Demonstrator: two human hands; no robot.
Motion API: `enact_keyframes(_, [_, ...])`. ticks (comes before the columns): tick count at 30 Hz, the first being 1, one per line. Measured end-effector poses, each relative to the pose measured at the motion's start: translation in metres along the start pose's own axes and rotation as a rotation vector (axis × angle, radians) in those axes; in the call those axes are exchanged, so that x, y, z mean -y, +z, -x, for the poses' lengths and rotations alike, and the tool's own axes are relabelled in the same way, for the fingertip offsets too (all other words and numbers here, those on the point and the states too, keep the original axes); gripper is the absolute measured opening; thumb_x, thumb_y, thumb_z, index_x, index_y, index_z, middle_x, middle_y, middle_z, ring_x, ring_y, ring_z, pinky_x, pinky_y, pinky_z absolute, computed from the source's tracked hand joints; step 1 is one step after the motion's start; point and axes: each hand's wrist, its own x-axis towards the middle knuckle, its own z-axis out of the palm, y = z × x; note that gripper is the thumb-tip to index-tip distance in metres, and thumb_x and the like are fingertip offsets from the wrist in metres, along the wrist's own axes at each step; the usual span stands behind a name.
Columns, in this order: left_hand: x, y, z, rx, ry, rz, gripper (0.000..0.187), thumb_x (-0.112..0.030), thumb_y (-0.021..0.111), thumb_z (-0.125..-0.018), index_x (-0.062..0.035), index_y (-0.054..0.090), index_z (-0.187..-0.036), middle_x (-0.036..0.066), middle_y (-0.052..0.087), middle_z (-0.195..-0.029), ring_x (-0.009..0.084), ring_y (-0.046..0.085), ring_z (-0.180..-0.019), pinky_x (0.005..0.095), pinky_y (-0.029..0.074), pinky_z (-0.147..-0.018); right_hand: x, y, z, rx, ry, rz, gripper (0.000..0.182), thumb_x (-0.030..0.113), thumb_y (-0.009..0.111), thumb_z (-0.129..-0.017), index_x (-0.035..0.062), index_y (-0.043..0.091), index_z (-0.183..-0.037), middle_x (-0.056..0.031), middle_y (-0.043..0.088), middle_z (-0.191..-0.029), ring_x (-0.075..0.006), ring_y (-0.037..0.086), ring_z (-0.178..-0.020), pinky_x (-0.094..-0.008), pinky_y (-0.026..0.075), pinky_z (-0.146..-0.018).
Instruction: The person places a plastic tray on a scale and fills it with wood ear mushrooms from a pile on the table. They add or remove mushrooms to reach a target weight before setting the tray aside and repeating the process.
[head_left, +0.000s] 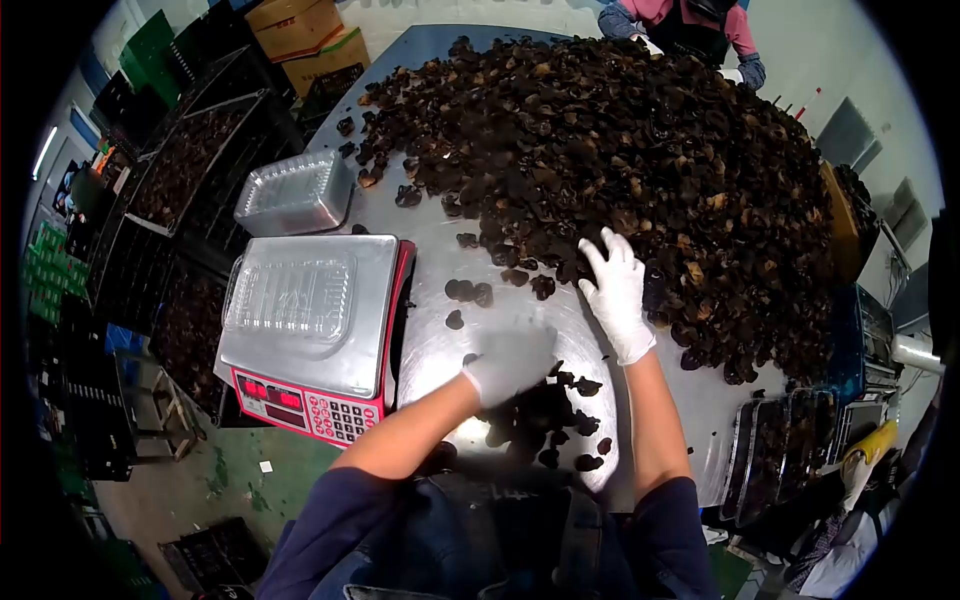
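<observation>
A big heap of dark dried mushrooms (640, 170) covers the far part of a metal table (440, 240). My right hand (615, 290), in a white glove, lies flat with fingers apart at the near edge of the heap. Blurred by motion, my gloved left hand (510, 365) hovers over a small pile of mushrooms (550, 420) at the table's near edge; whether it holds any cannot be made out. To the left stands a scale (315, 335) with an empty clear plastic tray (290, 298) on its platform.
A stack of clear trays (293, 193) sits behind the scale. Black crates of mushrooms (190, 160) and cardboard boxes (305, 35) stand at the left. Filled trays (780, 450) line the right edge. Another person (685, 25) works at the far end.
</observation>
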Motion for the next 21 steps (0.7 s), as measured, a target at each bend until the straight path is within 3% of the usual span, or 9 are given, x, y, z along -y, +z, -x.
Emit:
enact_keyframes(5, [0.006,-0.024,0.012,0.143,0.135,0.378,0.019,-0.023,0.055,-0.091,-0.0066,0.064,-0.094,0.015,0.063,-0.103,0.0317,0.063,-0.099,0.0441,0.053,-0.075,0.014,-0.015,0.084,0.007,-0.099,-0.163,0.016,0.008,0.071,-0.076,0.0137,0.073,-0.091,-0.0055,0.064,-0.115,-0.0262,0.056,-0.113,-0.0403,0.044,-0.087])
enact_keyframes(7, [0.023,-0.038,-0.007,0.141,-0.041,0.457,0.019,-0.021,0.055,-0.091,-0.0061,0.064,-0.099,0.014,0.066,-0.096,0.0325,0.064,-0.094,0.0428,0.054,-0.074,0.021,-0.038,0.114,0.007,0.004,-0.246,0.013,0.007,0.071,-0.078,0.0132,0.073,-0.088,-0.0041,0.067,-0.105,-0.0258,0.059,-0.106,-0.0384,0.045,-0.086])
enact_keyframes(9, [0.032,-0.014,-0.025,-0.07,-0.211,0.317,0.021,-0.018,0.055,-0.089,-0.0016,0.064,-0.1,0.017,0.066,-0.092,0.0346,0.065,-0.093,0.0412,0.055,-0.078,0.017,-0.046,0.132,-0.08,0.113,-0.416,0.013,0.001,0.07,-0.08,0.009,0.073,-0.091,-0.0066,0.069,-0.097,-0.0266,0.062,-0.098,-0.0367,0.048,-0.085])
enact_keyframes(11, [0.043,0.004,-0.039,-0.529,-0.087,0.051,0.034,-0.013,0.054,-0.088,0.0089,0.06,-0.112,0.023,0.066,-0.1,0.0383,0.064,-0.096,0.0411,0.055,-0.085,0.016,-0.051,0.145,-0.087,0.259,-0.401,0.012,0.0,0.07,-0.081,0.0063,0.072,-0.091,-0.0093,0.069,-0.098,-0.0263,0.062,-0.099,-0.0368,0.049,-0.087])
enact_keyframes(13, [0.04,0.015,-0.048,-0.188,-0.184,0.149,0.04,-0.017,0.058,-0.088,0.0085,0.058,-0.119,0.025,0.064,-0.104,0.0395,0.062,-0.102,0.0401,0.054,-0.088,0.013,-0.053,0.146,-0.06,0.317,-0.393,0.014,0.001,0.07,-0.083,0.0053,0.071,-0.096,-0.0112,0.069,-0.101,-0.0281,0.062,-0.101,-0.0381,0.049,-0.09])
enact_keyframes(17, [0.021,-0.003,-0.018,-0.153,-0.002,-0.222,0.041,-0.024,0.062,-0.087,0.0075,0.061,-0.113,0.024,0.064,-0.107,0.0388,0.062,-0.104,0.0398,0.053,-0.088,0.003,-0.037,0.131,-0.064,0.404,-0.242,0.04,0.005,0.063,-0.085,0.0053,0.06,-0.125,-0.0156,0.06,-0.127,-0.0358,0.053,-0.121,-0.0419,0.042,-0.104])
enact_keyframes(19, [0.014,-0.018,-0.005,0.223,-0.096,0.189,0.034,-0.029,0.064,-0.087,0.0022,0.067,-0.1,0.021,0.067,-0.1,0.0354,0.065,-0.095,0.0386,0.054,-0.08,0.006,-0.032,0.117,-0.152,0.263,-0.163,0.041,0.005,0.062,-0.084,0.0054,0.06,-0.125,-0.0161,0.06,-0.127,-0.0357,0.054,-0.12,-0.0427,0.041,-0.104])
enact_keyframes(20, [0.012,-0.019,0.0,-0.241,-0.006,0.104,0.026,-0.029,0.063,-0.087,-0.0036,0.07,-0.084,0.015,0.068,-0.082,0.0321,0.067,-0.077,0.0392,0.053,-0.071,0.004,-0.027,0.118,-0.051,0.217,-0.213,0.036,0.005,0.062,-0.084,0.0057,0.062,-0.121,-0.0152,0.063,-0.122,-0.0338,0.057,-0.116,-0.0428,0.042,-0.104])
enact_keyframes(21, [0.014,-0.021,-0.002,-0.243,-0.007,0.103,0.026,-0.029,0.063,-0.087,-0.0036,0.07,-0.084,0.015,0.068,-0.082,0.0321,0.067,-0.077,0.0392,0.053,-0.071,0.003,-0.023,0.116,0.049,0.17,-0.262,0.032,0.005,0.061,-0.084,0.006,0.065,-0.116,-0.0143,0.066,-0.118,-0.0319,0.06,-0.113,-0.0429,0.042,-0.103])
